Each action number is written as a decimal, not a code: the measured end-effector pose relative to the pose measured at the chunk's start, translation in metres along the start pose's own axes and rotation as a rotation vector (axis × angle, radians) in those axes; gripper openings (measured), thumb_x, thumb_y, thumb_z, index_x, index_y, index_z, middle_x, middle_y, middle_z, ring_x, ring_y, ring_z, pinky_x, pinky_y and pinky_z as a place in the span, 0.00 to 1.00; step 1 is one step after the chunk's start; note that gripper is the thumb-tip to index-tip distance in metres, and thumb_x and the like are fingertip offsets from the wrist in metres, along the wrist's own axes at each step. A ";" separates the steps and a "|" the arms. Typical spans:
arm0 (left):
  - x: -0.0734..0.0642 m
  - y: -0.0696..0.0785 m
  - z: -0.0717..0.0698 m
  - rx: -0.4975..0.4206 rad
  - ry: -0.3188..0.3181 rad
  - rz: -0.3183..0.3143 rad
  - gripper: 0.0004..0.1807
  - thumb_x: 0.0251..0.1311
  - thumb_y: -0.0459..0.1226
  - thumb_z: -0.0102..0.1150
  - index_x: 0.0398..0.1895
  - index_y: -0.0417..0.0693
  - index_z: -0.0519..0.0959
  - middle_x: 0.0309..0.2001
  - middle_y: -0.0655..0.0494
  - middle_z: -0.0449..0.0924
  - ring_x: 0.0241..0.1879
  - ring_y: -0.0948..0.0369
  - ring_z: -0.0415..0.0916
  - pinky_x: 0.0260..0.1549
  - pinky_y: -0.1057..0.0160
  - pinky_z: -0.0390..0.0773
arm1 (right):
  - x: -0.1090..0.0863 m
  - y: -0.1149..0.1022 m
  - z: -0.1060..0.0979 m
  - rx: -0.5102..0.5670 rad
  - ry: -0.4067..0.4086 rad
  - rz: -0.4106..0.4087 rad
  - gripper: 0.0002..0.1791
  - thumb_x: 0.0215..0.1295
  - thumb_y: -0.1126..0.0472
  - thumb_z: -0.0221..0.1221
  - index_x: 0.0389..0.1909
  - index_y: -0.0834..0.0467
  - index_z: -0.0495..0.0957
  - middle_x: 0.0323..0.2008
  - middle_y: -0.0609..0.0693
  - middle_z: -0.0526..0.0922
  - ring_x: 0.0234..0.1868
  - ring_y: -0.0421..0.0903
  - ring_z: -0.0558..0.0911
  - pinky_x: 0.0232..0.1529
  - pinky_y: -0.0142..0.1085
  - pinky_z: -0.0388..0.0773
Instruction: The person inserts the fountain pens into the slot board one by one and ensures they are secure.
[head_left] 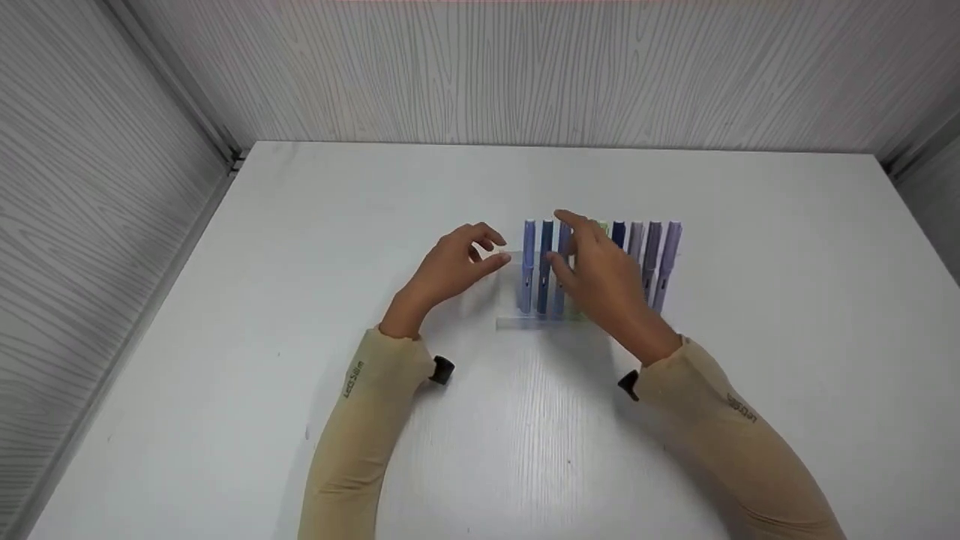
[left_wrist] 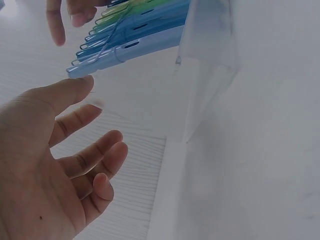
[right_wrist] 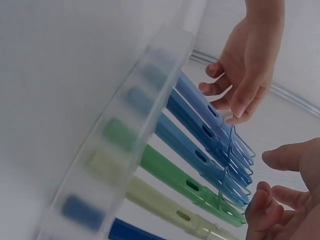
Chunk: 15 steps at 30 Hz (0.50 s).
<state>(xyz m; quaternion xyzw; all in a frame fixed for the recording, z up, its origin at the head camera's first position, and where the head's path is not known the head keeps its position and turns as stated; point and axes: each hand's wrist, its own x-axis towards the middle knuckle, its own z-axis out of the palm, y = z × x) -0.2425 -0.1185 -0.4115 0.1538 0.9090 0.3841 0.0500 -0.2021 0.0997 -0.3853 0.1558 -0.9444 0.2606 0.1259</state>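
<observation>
A row of capped pens stands side by side in a clear plastic pen stand (head_left: 514,324). At its left end are a light blue pen (head_left: 529,244) and a darker blue pen (head_left: 546,244); a green pen (right_wrist: 170,167) is further in, with purple pens (head_left: 670,255) at the right end. My left hand (head_left: 454,266) is just left of the stand, fingers bent loosely, thumb apart, holding nothing. My right hand (head_left: 604,274) is over the middle pens and hides several of them. Its thumb and fingers are spread, with nothing between them in the right wrist view.
The stand rests on a white table (head_left: 225,375), near its middle. A pale wood-grain panel (head_left: 480,75) rises behind the table, and another panel (head_left: 75,187) runs along the left side. Each sleeve has a small black piece (head_left: 442,370) at the wrist.
</observation>
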 end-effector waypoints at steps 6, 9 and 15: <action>-0.001 -0.002 -0.003 0.067 0.062 0.021 0.22 0.63 0.51 0.60 0.55 0.50 0.75 0.53 0.46 0.77 0.52 0.50 0.75 0.52 0.52 0.74 | -0.004 0.015 -0.018 0.013 0.083 -0.059 0.29 0.65 0.55 0.61 0.66 0.55 0.67 0.41 0.56 0.78 0.29 0.47 0.74 0.24 0.36 0.67; -0.002 -0.004 -0.003 0.127 0.108 0.042 0.24 0.62 0.52 0.60 0.55 0.50 0.76 0.53 0.46 0.78 0.53 0.49 0.75 0.53 0.50 0.72 | -0.007 0.024 -0.025 0.008 0.118 -0.063 0.28 0.65 0.54 0.62 0.64 0.55 0.69 0.42 0.56 0.78 0.32 0.49 0.77 0.23 0.36 0.67; -0.002 -0.008 -0.005 0.305 0.195 0.058 0.28 0.60 0.58 0.58 0.57 0.52 0.76 0.55 0.49 0.78 0.55 0.50 0.74 0.54 0.48 0.69 | -0.012 0.041 -0.040 -0.013 0.183 -0.045 0.27 0.65 0.54 0.62 0.64 0.55 0.71 0.45 0.57 0.80 0.37 0.51 0.80 0.23 0.40 0.69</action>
